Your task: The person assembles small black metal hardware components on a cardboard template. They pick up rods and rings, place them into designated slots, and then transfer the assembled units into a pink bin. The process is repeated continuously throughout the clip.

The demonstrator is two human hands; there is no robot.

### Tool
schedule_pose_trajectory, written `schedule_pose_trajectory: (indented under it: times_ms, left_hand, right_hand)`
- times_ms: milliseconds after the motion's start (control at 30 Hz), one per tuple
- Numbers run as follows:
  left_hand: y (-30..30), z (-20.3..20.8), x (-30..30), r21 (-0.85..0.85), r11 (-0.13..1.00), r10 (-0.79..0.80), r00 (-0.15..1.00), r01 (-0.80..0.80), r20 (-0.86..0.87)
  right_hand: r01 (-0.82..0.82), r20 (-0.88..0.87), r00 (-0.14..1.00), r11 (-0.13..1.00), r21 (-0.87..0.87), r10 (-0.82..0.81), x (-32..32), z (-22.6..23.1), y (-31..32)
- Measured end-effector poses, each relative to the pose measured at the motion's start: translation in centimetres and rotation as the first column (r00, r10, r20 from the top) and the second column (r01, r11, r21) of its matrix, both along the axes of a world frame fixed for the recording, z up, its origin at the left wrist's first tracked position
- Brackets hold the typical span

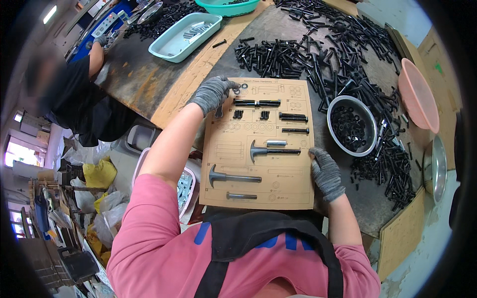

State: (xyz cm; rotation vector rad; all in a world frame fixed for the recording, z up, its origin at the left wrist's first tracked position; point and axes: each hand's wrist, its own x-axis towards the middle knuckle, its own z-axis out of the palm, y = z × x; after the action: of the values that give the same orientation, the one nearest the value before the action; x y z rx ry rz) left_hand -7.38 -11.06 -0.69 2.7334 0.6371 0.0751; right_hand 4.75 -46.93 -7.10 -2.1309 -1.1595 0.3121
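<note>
The left hand (213,94) in a grey knit glove has its fingers bent over the upper left corner of a flat brown cardboard hardware board (228,196), beside small dark metal rings (237,92), but whether it pinches one I cannot tell. The grey-gloved right hand (326,174) curls at the board's right edge, its grip too hidden to judge; left of it lies a black T-shaped metal bolt (273,151), and beyond it a round silver metal bowl (332,131) of small black parts (349,126).
</note>
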Motion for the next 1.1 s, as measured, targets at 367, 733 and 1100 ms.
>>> schedule_pose_trajectory:
  times_ms: [367,733,1100]
  left_hand:
    - [-0.2,-0.1,1.5,0.088,0.962,0.266,0.96,-0.259,-0.084]
    - [-0.4,-1.1,0.1,0.31,0.951,0.097,0.962,-0.014,-0.255]
    - [-1.5,0.5,3.2,-0.091,0.971,0.193,0.953,-0.219,-0.234]
  right_hand:
    - [-0.016,0.038,0.999,1.0,0.024,0.015,0.1,0.0,-0.1]
    - [-0.014,-0.002,1.0,0.999,-0.035,0.014,0.2,0.3,-0.2]
    - [-0.01,0.005,1.0,1.0,0.001,0.01,0.2,-0.3,-0.2]
